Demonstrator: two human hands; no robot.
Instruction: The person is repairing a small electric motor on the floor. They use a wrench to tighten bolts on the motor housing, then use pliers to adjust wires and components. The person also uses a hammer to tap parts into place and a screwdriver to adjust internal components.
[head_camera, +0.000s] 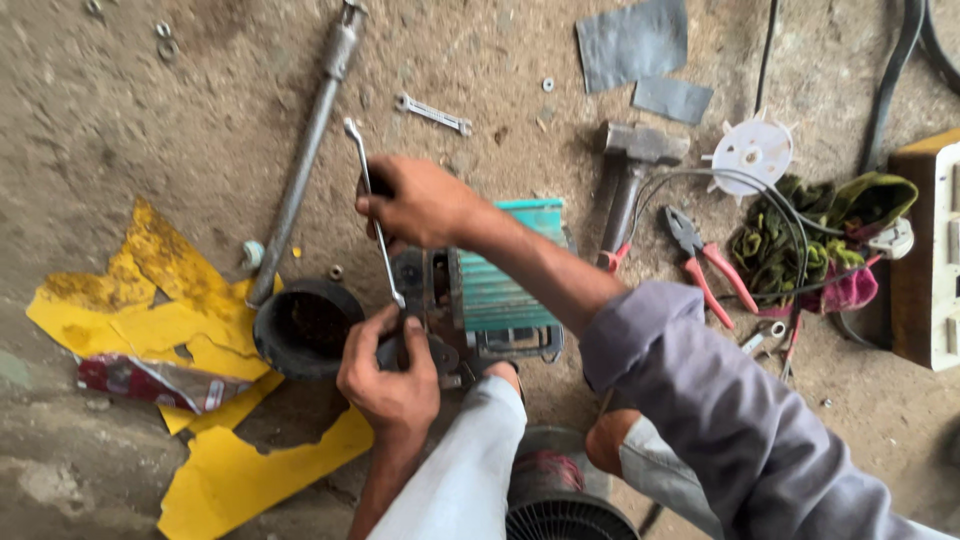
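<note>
Floor: bare, dusty ground (150, 120) strewn with tools, seen from above.
Motor: a small green finned motor (500, 285) lies at the centre, its end housing facing left.
Right hand: right hand (420, 200) reaches in from the right, clenched around the upper part of a slim wrench (375, 215).
Wrench: slanted, its lower end set on a fitting at the motor's left end.
Left hand: left hand (390, 375) closes on the dark housing beside the wrench's lower end; what its fingers pinch I cannot tell.
Near left: a black cup-shaped part (305, 325) just beside the left hand, torn yellow sheet (190, 310) under it.
Far: a long metal bar (305, 150), a second small spanner (433, 113).
Right: hammer (630, 170), red-handled pliers (705, 260), white fan wheel (752, 152).
Doing it well: probably keep the wrench seated squarely, brace the housing, turn in short, even pulls.
</note>
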